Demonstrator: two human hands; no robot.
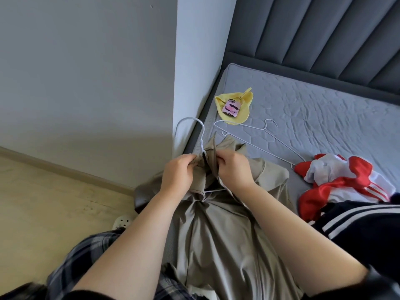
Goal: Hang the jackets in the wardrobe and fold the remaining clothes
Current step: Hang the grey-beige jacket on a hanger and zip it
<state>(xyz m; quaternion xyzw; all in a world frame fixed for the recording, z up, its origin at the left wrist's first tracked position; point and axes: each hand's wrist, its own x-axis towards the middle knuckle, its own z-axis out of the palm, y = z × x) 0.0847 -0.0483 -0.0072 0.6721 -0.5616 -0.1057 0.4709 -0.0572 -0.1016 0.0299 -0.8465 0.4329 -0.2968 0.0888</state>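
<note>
A grey mattress (303, 118) meets a pale wall (86, 72). At the mattress's near edge lies the beige jacket (227, 234); left hand (177, 172) and right hand (234, 169) pinch its collar around a white hanger (201, 141).

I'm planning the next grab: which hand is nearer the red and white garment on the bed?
Right. The right hand grips the collar of the beige jacket, left of the red and white garment; the left hand grips it even farther left.

Grey wall (86, 72) met pale wood-look floor (43, 202) at a skirting board (65, 167); grey quilted mattress (303, 118) abutted a dark channelled headboard (313, 29).
</note>
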